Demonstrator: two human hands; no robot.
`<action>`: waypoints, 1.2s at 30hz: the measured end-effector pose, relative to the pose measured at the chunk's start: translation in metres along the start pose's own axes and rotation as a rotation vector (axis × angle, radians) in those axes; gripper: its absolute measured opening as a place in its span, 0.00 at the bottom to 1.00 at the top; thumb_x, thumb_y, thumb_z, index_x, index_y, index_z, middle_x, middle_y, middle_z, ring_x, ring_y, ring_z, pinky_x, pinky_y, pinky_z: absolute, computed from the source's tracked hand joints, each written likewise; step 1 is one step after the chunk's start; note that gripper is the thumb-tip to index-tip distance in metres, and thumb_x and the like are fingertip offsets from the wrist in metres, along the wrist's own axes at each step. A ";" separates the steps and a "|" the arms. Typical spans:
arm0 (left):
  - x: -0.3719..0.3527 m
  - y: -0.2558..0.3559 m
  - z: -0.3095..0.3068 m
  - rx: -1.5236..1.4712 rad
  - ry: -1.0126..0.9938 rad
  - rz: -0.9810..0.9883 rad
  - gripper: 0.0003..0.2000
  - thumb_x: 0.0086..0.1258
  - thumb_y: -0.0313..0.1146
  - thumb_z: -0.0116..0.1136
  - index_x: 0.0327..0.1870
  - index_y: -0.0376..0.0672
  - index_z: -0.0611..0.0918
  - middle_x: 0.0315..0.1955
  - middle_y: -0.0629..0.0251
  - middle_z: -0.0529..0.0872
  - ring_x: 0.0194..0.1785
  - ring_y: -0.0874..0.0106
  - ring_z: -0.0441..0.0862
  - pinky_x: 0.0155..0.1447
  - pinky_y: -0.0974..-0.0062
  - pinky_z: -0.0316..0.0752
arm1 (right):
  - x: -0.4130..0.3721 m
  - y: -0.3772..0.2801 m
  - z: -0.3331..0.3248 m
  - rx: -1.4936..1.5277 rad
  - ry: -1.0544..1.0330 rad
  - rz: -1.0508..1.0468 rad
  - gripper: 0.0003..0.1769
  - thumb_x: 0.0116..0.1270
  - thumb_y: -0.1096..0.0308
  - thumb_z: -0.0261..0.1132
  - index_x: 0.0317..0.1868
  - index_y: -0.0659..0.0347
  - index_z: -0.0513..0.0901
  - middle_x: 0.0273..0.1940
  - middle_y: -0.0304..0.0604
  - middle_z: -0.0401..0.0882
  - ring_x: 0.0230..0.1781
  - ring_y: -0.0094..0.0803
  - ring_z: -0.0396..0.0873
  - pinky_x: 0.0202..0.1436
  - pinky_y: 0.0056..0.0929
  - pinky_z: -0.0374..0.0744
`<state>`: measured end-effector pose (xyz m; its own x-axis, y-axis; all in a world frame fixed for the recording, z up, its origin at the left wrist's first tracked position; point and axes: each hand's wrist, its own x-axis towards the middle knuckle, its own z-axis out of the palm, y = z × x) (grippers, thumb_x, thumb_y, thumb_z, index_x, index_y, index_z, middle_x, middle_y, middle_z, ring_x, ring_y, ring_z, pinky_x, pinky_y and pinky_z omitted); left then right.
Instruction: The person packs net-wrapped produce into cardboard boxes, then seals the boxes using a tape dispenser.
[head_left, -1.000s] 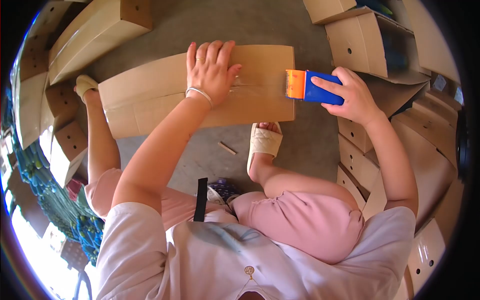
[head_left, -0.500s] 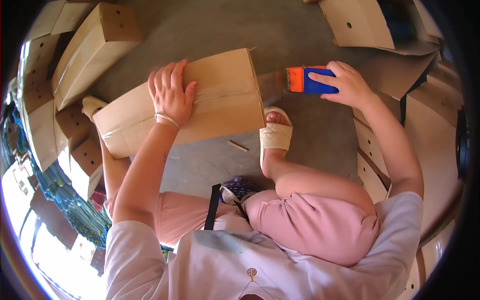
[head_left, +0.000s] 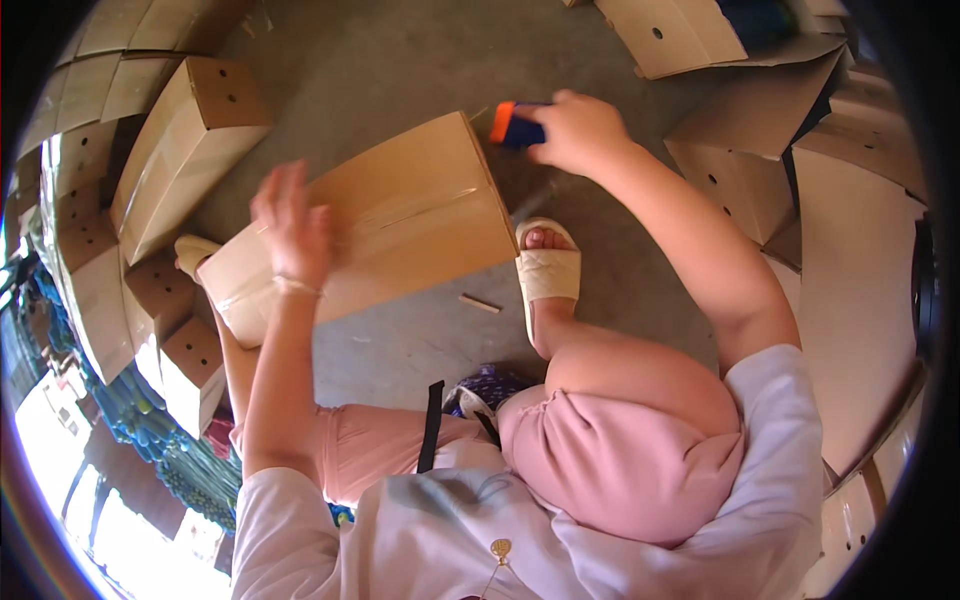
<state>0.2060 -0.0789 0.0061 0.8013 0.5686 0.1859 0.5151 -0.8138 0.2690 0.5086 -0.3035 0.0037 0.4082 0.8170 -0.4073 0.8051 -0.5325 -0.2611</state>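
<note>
A long brown cardboard box point(head_left: 400, 225) lies on the concrete floor, with a strip of clear tape along its top seam. My left hand point(head_left: 292, 228) is blurred and hovers at the box's left part, fingers spread, holding nothing. My right hand point(head_left: 575, 130) grips a blue and orange tape dispenser point(head_left: 513, 124) just beyond the box's far right corner. My right foot in a cream sandal point(head_left: 548, 270) rests beside the box's right end.
Taped cardboard boxes point(head_left: 185, 140) are stacked at the left, some with round holes. Open boxes and flat cardboard sheets point(head_left: 850, 220) crowd the right and top right. A small stick point(head_left: 480, 303) lies on the floor. A bare patch of floor point(head_left: 400, 340) runs between my legs.
The box has slid and turned to the left. My left hand has lifted off the box top. My right hand has carried the tape dispenser left to the box's far corner.
</note>
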 end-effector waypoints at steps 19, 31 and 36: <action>-0.165 -0.046 -0.090 -0.348 -0.776 -1.118 0.22 0.71 0.50 0.55 0.42 0.34 0.77 0.29 0.56 0.85 0.28 0.67 0.82 0.32 0.68 0.76 | -0.007 0.021 -0.062 0.661 0.802 0.128 0.33 0.59 0.55 0.73 0.65 0.52 0.77 0.44 0.39 0.86 0.41 0.19 0.81 0.49 0.22 0.76; 0.007 0.073 -0.024 -0.130 -0.405 -0.359 0.34 0.64 0.48 0.62 0.70 0.45 0.67 0.60 0.52 0.77 0.58 0.52 0.78 0.61 0.60 0.73 | -0.167 0.009 -0.027 0.614 0.598 -0.030 0.35 0.59 0.69 0.68 0.69 0.60 0.71 0.47 0.43 0.75 0.46 0.30 0.74 0.53 0.28 0.73; -0.054 0.136 -0.040 -0.240 -0.369 -0.020 0.40 0.59 0.36 0.66 0.73 0.47 0.61 0.70 0.53 0.64 0.72 0.54 0.63 0.71 0.56 0.62 | -0.193 -0.001 -0.022 0.661 0.575 -0.056 0.38 0.55 0.69 0.69 0.68 0.62 0.71 0.44 0.42 0.72 0.44 0.30 0.71 0.51 0.27 0.72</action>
<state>0.2206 -0.2150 0.0709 0.8692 0.4679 -0.1597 0.4813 -0.7272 0.4894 0.4382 -0.4558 0.1021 0.6730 0.7354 0.0790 0.4889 -0.3621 -0.7937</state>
